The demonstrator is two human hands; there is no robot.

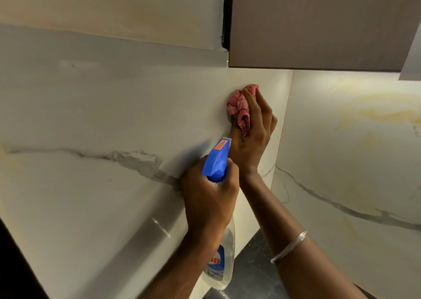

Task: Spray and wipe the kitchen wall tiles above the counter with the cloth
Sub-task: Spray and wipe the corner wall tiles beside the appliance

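Wiping step, right now: my right grip (255, 134) has the pink cloth (239, 103) bunched up with fingers curled over it. It presses the cloth to the wall tiles (114, 116) high up, just under the corner of the brown upper cabinet (319, 25) and close to where this wall meets the side wall (353, 139). My left grip (209, 198) is closed round the neck of the spray bottle (216, 161), blue head up, clear body hanging below my wrist. The nozzle is aimed at the tiles just beside my right wrist; whether a finger sits on the trigger I cannot tell. The bottle is held off the bench (252, 271), whose dark top shows down between my forearms. So I read it as spray in one hand, wipe with the other, and the cloth is working the top corner of this panel. Next, I reckon, the cloth wants to travel — out of the corner, leftward and down across the wide pale stretch with the grey vein (136, 161), with firm even pressure so the wad does not roll out from under my fingers. Before any fresh squirt I would swing the nozzle clear of my own wrist. The lit side wall shows yellowish streaks — stain or pattern, I cannot say.
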